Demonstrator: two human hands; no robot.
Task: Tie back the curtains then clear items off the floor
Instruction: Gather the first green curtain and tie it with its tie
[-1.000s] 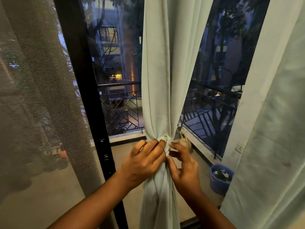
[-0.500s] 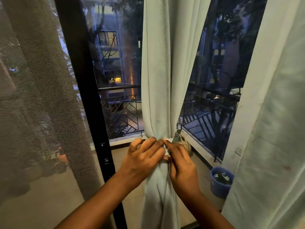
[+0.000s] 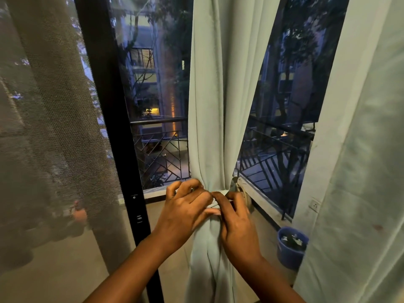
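At the centre of the frame hangs the pale green curtain, gathered into a narrow waist just below the middle, where a strip of the same cloth, the tie-back, wraps round it. My left hand sits against the left side of that waist, fingers curled over the band and thumb pressed across the front of the folds, so it grips the tie-back and the bunched cloth together. My right hand meets it from the right; its forefinger and thumb pinch the band where it crosses the front, fingertips touching those of my left hand. Below my hands the curtain falls in loose folds to the bottom edge.

Just right of the gathered waist, partly behind my right fingers, a brownish object shows that I cannot make out. A second pale curtain fills the right edge of the frame. A mesh screen covers the left third, beside a black door frame. Beyond the glass a metal balcony railing runs across the middle. A blue bucket stands on the floor at lower right, near the second curtain.
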